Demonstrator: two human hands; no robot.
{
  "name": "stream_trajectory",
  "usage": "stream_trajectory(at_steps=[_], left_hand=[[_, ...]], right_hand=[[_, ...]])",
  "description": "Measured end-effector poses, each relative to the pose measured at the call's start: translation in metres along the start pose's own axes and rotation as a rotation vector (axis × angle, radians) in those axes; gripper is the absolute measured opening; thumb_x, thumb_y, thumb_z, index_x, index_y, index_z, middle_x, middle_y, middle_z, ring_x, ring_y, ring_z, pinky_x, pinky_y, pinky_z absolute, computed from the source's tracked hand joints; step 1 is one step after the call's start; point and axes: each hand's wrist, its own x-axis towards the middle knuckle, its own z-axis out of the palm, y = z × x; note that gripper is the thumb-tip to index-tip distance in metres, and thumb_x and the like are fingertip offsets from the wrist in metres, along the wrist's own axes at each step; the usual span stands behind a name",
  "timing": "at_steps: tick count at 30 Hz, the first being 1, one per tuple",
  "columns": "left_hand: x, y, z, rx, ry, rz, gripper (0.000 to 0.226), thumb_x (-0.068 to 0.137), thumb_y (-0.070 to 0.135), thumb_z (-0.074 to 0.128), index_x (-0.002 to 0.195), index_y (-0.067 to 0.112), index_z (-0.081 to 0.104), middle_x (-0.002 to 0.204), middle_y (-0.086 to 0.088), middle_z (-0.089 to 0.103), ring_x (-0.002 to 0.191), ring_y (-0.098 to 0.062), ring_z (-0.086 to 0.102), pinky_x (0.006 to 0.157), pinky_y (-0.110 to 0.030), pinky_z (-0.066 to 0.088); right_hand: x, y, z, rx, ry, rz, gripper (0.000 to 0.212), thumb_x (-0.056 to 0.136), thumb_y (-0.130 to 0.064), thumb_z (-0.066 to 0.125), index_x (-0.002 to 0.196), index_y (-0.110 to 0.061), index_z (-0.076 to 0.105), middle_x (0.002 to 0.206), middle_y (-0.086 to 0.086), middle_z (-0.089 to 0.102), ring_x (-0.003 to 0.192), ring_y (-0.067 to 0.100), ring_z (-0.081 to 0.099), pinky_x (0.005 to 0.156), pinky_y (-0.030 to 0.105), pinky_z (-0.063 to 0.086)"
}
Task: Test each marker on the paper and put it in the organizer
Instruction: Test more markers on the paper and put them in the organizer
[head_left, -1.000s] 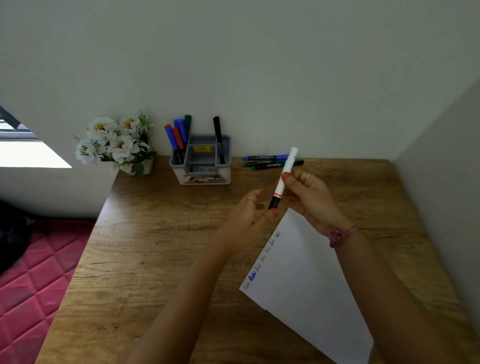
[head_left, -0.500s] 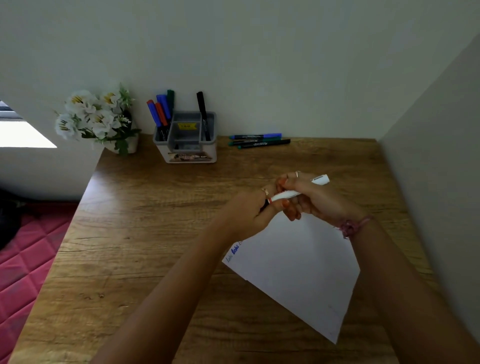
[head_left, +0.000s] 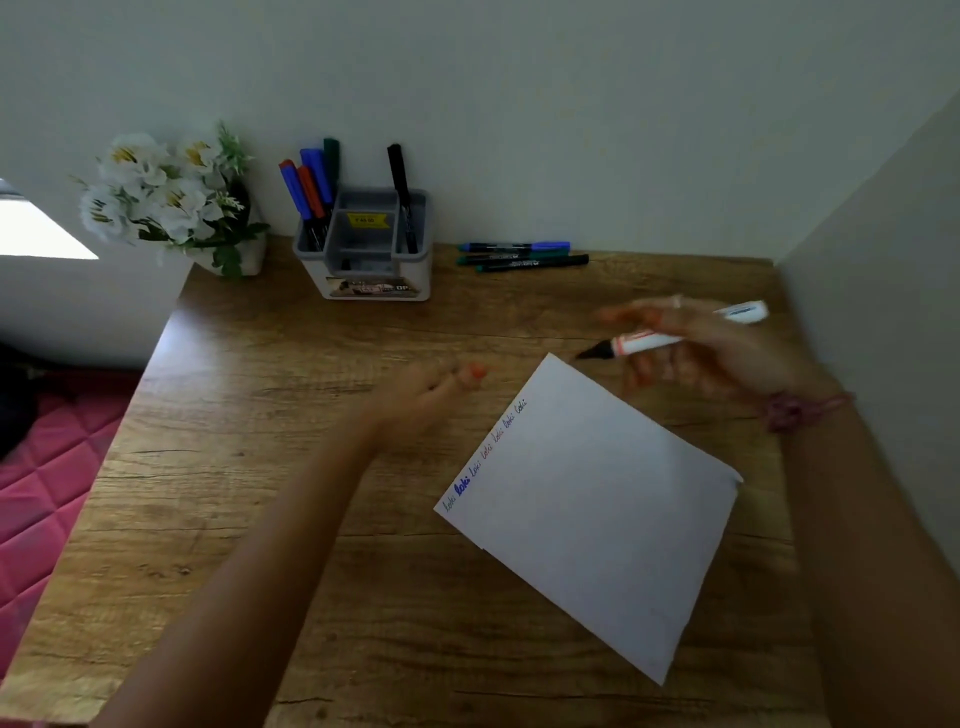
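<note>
Test step: right hand (head_left: 711, 353) grips white marker (head_left: 649, 342) above desk beyond paper (head_left: 597, 509), left hand (head_left: 431, 395) curled (cap inside? cannot tell), next needs tip onto paper, then organizer (head_left: 363, 244).

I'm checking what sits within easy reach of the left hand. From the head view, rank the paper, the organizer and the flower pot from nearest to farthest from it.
Measured from the left hand:
1. Paper: just to its right, its edge close to the fingers.
2. Organizer: beyond the hand, at the wall.
3. Flower pot: far left corner, past the organizer.
</note>
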Motion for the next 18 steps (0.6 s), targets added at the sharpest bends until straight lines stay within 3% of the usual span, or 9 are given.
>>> stream_trajectory(at_steps=[4,8,13,18], left_hand=[[0.017,-0.011,-0.004,0.071,0.034,-0.152,0.054,0.080,0.066,0.048,0.119,0.029,0.050,0.096,0.008,0.055,0.085,-0.007,0.052,0.067,-0.024,0.040],[0.041,-0.011,0.011,0.185,0.033,-0.179,0.049,0.084,0.050,0.060,0.124,0.024,0.048,0.111,0.000,0.056,0.092,-0.011,0.050,0.074,-0.026,0.041],[0.064,-0.002,0.013,0.192,0.065,-0.163,0.058,0.078,0.053,0.066,0.120,0.018,0.046,0.098,0.006,0.047,0.089,-0.011,0.048,0.070,-0.025,0.039],[0.084,0.004,0.011,0.264,0.015,-0.172,0.067,0.066,0.057,0.074,0.113,0.019,0.047,0.095,0.004,0.052,0.085,-0.013,0.051,0.068,-0.028,0.044]], right_hand=[[0.008,0.020,0.004,0.089,0.051,-0.045,0.030,0.091,-0.024,0.047,0.113,-0.012,0.063,0.101,0.021,0.067,0.082,0.027,0.069,0.074,0.036,0.057],[0.019,0.052,0.043,0.065,0.159,-0.052,0.021,0.089,-0.007,0.057,0.109,-0.004,0.063,0.095,0.016,0.071,0.087,0.028,0.069,0.071,0.029,0.054],[0.035,0.071,0.052,-0.162,0.267,-0.091,0.013,0.085,0.001,0.061,0.096,-0.002,0.066,0.076,0.011,0.067,0.071,0.014,0.064,0.073,0.027,0.055],[0.043,0.075,0.054,-0.251,0.324,-0.081,0.010,0.088,-0.003,0.057,0.093,0.002,0.065,0.069,0.006,0.062,0.060,0.007,0.059,0.063,0.024,0.053]])
